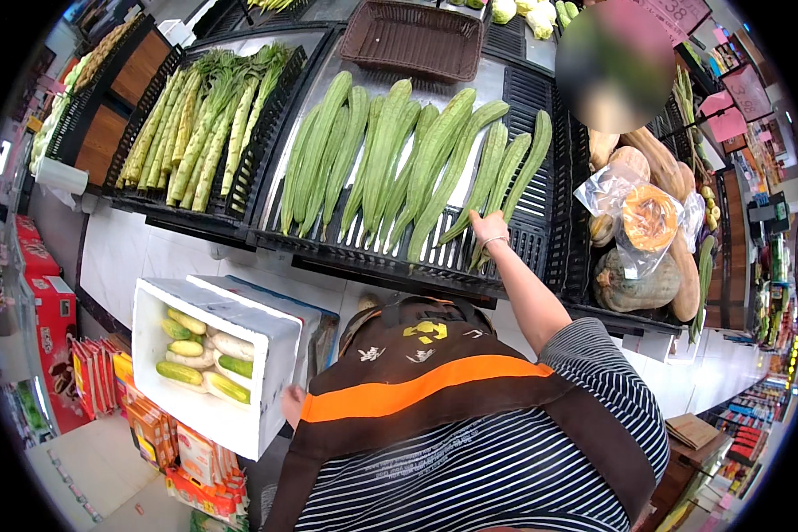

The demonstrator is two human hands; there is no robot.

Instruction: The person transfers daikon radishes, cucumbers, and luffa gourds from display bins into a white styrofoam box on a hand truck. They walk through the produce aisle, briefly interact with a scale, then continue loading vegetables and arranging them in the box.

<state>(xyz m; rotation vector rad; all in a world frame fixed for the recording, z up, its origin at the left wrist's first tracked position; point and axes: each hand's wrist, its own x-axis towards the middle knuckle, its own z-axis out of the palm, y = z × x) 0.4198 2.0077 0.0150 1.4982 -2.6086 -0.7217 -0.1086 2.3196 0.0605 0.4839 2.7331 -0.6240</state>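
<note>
Long green ridge gourds lie side by side, pointing away from me, on the black slatted display stand. My right hand reaches forward to the right part of the row. Its fingers are closed around the near end of a ridge gourd. My left hand hangs low at my left side, next to the rim of a white foam box. Its fingers are too small and partly covered to make out. Pale and green-yellow cucumbers lie inside that box.
A crate of green stalks stands left of the gourds. An empty brown basket sits behind them. To the right are pumpkins and a wrapped cut pumpkin. Packaged goods stand on the floor at lower left.
</note>
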